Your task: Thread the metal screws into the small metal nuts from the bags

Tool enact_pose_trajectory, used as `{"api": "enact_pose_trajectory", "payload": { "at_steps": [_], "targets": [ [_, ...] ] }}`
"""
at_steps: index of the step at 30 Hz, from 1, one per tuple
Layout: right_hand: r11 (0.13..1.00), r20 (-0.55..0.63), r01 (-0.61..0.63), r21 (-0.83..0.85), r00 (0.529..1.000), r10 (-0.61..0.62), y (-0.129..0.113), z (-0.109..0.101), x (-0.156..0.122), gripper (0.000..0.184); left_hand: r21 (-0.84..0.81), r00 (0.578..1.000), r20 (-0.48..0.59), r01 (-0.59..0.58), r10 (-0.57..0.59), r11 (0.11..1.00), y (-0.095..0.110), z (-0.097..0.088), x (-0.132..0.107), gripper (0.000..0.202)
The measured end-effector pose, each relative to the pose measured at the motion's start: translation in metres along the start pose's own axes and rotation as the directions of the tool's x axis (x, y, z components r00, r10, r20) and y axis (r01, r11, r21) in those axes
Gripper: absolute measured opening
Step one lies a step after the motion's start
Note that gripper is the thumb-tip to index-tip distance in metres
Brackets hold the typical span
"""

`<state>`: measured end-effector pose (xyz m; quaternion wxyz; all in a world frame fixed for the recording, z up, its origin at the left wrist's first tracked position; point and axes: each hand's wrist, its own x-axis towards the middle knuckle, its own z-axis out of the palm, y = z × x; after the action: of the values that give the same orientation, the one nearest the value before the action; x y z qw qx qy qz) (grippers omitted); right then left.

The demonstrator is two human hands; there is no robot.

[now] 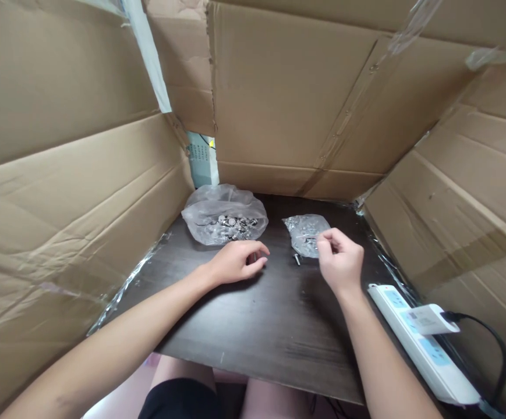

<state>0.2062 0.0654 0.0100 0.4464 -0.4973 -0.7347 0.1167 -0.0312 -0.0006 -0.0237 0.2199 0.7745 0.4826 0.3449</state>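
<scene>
My left hand (240,261) rests on the dark table with its fingers loosely curved, thumb and fingertips apart, and nothing visible between them. Just behind it lies a large clear plastic bag (200,218), open, with many small metal fasteners (239,222) inside. My right hand (342,261) is closed in a pinch at the right edge of a smaller clear plastic bag (307,230). Whatever is between its fingertips is hidden. Some small metal pieces show through the smaller bag. A single metal screw (297,259) lies on the table in front of that bag, between my hands.
Cardboard walls (287,93) enclose the table (253,326) at the back and both sides. Along the right edge lies a white power strip (427,349) with a plugged-in white adapter (430,319) and a black cable (492,331). My legs are below the front edge.
</scene>
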Motion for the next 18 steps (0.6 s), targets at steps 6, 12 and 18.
{"api": "enact_pose_trajectory", "payload": {
  "at_steps": [6,12,18],
  "targets": [
    [0.919,0.321,-0.055,0.39,0.944,-0.08,-0.022,0.032,-0.025,0.019,-0.116,0.998,-0.051,-0.037,0.031,0.993,0.007,0.008,0.001,0.034],
    [0.928,0.333,0.011,0.373,0.932,-0.145,-0.027,0.027,-0.026,0.024,-0.073,0.994,-0.086,-0.08,0.073,0.994,0.005,0.004,0.001,0.018],
    [0.971,0.055,0.101,-0.216,0.994,-0.091,0.004,0.011,-0.006,0.032,-0.018,0.994,-0.05,-0.102,0.101,0.995,0.009,0.003,0.0,0.02]
  ]
}}
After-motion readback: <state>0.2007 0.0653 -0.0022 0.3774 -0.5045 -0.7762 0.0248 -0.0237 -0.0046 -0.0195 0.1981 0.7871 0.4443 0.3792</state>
